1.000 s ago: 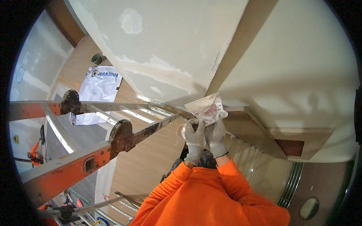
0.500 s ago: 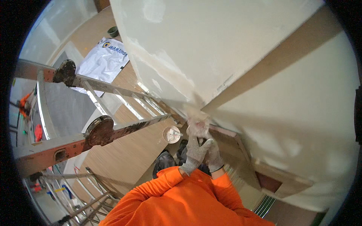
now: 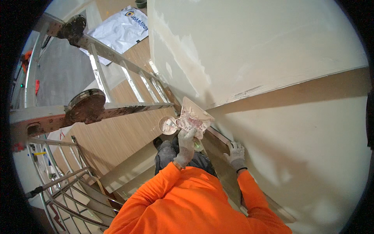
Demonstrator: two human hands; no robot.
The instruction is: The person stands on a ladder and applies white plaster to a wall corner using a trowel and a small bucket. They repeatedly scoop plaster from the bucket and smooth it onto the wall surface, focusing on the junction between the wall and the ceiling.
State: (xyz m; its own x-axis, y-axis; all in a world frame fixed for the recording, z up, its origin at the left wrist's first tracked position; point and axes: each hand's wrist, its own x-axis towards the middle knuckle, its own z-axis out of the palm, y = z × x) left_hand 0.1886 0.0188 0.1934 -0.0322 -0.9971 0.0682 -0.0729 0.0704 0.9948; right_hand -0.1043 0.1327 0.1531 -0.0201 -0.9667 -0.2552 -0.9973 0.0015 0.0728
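Observation:
Grey work gloves cover both hands. My left hand is closed around a wide putty knife, whose pale blade is smeared with pinkish-white compound. Just left of the blade stands a small round bucket with the same compound and what looks like a tool inside. My right hand is away to the right, fingers stretched out against the lower wall near a narrow ledge. Nothing shows in it. Ahead of me a plasterboard panel carries a pale patch of filler near its left edge.
An aluminium folding ladder with dark hinges reaches across the left side. Metal racking with rails stands at lower left. A white printed sheet lies on the wood-coloured floor, with a dark bucket behind it.
My hands, together before, are now apart. The left has the putty knife beside the bucket; the right has moved to the wall. The view has shifted too.

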